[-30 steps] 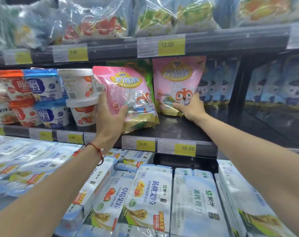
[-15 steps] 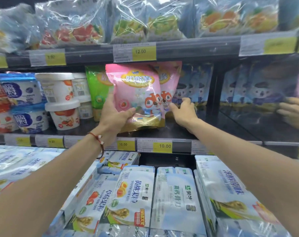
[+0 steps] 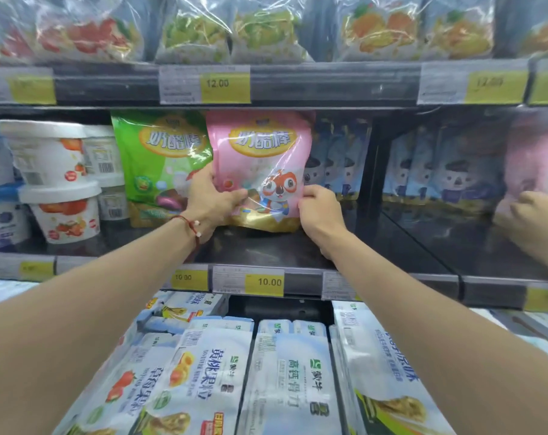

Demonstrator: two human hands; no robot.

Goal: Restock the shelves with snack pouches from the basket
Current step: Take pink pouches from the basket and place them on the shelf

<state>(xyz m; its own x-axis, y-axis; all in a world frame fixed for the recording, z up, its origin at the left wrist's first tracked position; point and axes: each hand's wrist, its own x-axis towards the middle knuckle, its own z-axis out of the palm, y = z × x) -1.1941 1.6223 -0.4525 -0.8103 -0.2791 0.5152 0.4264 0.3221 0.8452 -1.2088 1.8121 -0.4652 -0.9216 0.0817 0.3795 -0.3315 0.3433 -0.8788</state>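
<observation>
A pink snack pouch (image 3: 260,158) with a cartoon squirrel stands upright on the dark middle shelf (image 3: 266,246). My left hand (image 3: 210,199) grips its lower left edge, thumb across the front. My right hand (image 3: 319,208) holds its lower right edge. A green pouch (image 3: 159,158) of the same brand stands right beside it on the left, touching it. Whether more pink pouches stand behind the front one is hidden. The basket is not in view.
White and blue yoghurt tubs (image 3: 59,180) are stacked at the left of the shelf. Blue pouches (image 3: 338,158) stand to the right, with a mirrored side panel (image 3: 454,171) reflecting them and a hand. Bagged goods fill the shelf above; flat white packs (image 3: 285,372) lie below.
The pink pouch in my left hand has moved right and back, from tilted in front of the green pouch to upright on the shelf. My right hand now holds its right edge.
</observation>
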